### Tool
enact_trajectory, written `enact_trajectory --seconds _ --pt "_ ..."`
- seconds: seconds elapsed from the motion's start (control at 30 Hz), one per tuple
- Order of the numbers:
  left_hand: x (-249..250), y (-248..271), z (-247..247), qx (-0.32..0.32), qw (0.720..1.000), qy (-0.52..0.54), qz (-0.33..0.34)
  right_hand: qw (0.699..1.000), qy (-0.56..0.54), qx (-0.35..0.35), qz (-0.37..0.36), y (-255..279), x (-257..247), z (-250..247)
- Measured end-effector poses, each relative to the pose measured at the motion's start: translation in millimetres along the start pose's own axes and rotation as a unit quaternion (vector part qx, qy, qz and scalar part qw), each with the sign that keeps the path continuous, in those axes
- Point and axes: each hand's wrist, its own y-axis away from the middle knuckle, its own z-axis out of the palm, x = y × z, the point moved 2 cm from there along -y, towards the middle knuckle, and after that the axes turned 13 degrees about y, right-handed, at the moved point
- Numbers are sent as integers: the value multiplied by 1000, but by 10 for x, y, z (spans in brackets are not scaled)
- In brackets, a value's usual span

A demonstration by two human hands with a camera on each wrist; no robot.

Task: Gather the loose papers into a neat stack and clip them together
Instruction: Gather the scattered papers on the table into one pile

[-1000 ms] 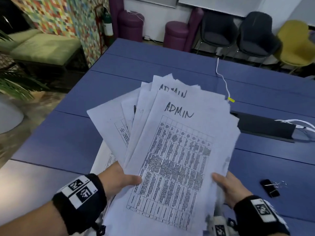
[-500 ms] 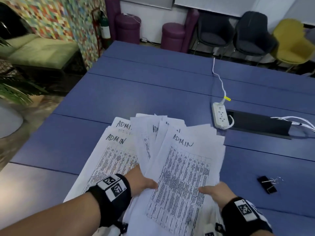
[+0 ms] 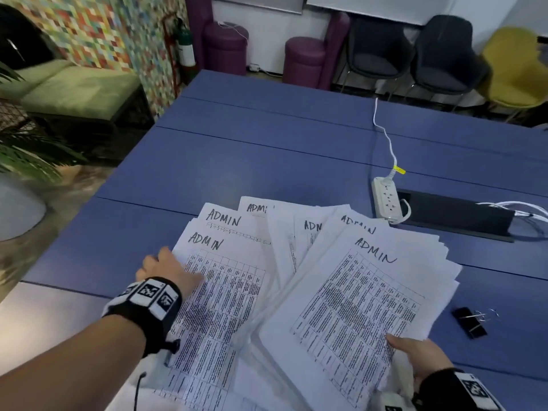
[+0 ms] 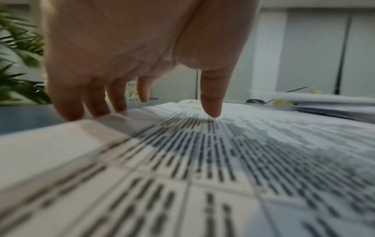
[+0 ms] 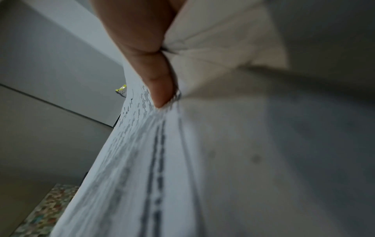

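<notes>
I stand at a long blue table of joined panels. Beyond its far edge sit 2 dark chairs, 1 yellow chair and 2 purple stools; a green sofa stands off its left side before a multicoloured tiled wall. The papers, headed ADMIN, lie fanned on the table's near part. My left hand rests spread on their left edge, fingers straight. My right hand pinches the right bundle, thumb on top. A white power strip lies just beyond the papers; a black binder clip lies right of them.
</notes>
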Motion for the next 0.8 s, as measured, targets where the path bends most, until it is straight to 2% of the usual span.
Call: enact_trajectory --seconds 0.07,0.13,0.23,0.47,0.53,0.63,0.8 --pt "-62 -72 22 -11 1000 -7 -25 1000 17 11 23 43 -67 55" --pt "-47 -87 36 -41 999 23 -16 1000 12 13 19 20 -120 75" --pt "26 -20 5 -101 994 41 27 999 18 2 37 0 -103 86" --pt "112 291 14 -151 975 109 120 998 48 15 27 -18 -64 89" --pt "150 314 -78 -126 976 116 136 999 44 19 22 -3 -71 86" --pt "224 358 -322 -58 970 180 151 999 43 21 14 12 -64 89" --pt "295 344 -706 20 938 303 169 999 39 24 15 -19 -25 112"
